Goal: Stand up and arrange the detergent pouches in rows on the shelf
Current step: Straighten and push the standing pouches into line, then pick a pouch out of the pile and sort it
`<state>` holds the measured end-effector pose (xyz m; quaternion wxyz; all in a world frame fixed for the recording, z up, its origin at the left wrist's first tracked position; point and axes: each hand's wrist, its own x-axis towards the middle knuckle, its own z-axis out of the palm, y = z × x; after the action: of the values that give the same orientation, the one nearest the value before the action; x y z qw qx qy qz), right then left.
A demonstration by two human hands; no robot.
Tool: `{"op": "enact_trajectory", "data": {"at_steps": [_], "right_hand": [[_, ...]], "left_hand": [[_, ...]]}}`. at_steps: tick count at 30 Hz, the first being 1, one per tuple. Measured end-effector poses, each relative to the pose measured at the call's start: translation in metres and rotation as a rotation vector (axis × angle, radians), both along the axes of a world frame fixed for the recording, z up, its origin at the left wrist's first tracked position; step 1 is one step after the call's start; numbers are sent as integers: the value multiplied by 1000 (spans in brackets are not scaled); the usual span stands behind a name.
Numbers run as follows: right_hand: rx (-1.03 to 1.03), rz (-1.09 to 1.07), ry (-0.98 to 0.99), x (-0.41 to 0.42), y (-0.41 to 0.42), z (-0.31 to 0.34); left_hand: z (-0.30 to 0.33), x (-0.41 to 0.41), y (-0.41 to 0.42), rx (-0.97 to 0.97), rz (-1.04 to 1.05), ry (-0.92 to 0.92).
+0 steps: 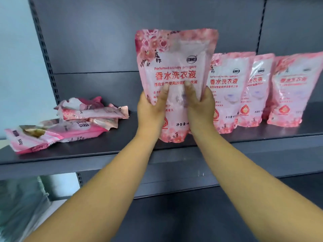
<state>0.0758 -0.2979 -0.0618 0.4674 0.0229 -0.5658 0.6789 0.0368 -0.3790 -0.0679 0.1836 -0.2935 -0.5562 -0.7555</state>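
Dark grey shelf (108,151); left hand (151,109) and right hand (201,109) fingers grip upright pouch (176,55); flat pile (66,123) left.

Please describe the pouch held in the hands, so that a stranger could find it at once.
On the dark shelf, find the pink pouches. The held pouch is upright, left of three standing ones, gripped by both hands. It looks biggest and nearest.

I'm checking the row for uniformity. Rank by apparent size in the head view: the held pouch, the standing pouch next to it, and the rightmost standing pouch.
1. Held pouch, gripped by the left hand and right hand, looks largest, though it is nearest the camera.
2-3. Neighbouring standing pouch and rightmost standing pouch look alike; unranked.
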Motion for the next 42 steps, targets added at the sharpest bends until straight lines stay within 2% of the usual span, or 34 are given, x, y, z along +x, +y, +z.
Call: {"op": "enact_trajectory", "data": {"at_steps": [4, 11, 18, 21, 26, 29, 31, 36, 40, 42], "right_hand": [[-14, -44, -48, -32, 26, -21], [49, -96, -127, -70, 50, -25], [96, -128, -200, -72, 54, -27], [153, -163, -278, -65, 52, -32], [318, -206, -441, -39, 52, -37], [396, -343, -465, -20, 48, -43], [466, -461, -430, -8, 35, -46], [732, -510, -488, 5, -28, -49], [923, -449, -631, -3, -81, -50], [964, -435, -708, -11, -101, -49]], "left_hand": [[-23, -26, 30, -55, 95, -60], [-23, -57, 45, -57, 164, -2], [-27, -62, 49, -85, 222, -33], [-30, -58, 46, -121, 167, -73], [-31, -54, 18, -357, 5, -180], [-34, -52, -12, -522, 28, -215], [-37, -47, -37, -668, 110, -154], [-35, -34, -117, -1135, 351, 244], [-24, -37, -182, -1274, 585, 502], [-16, -40, -211, -1328, 710, 507]]}}
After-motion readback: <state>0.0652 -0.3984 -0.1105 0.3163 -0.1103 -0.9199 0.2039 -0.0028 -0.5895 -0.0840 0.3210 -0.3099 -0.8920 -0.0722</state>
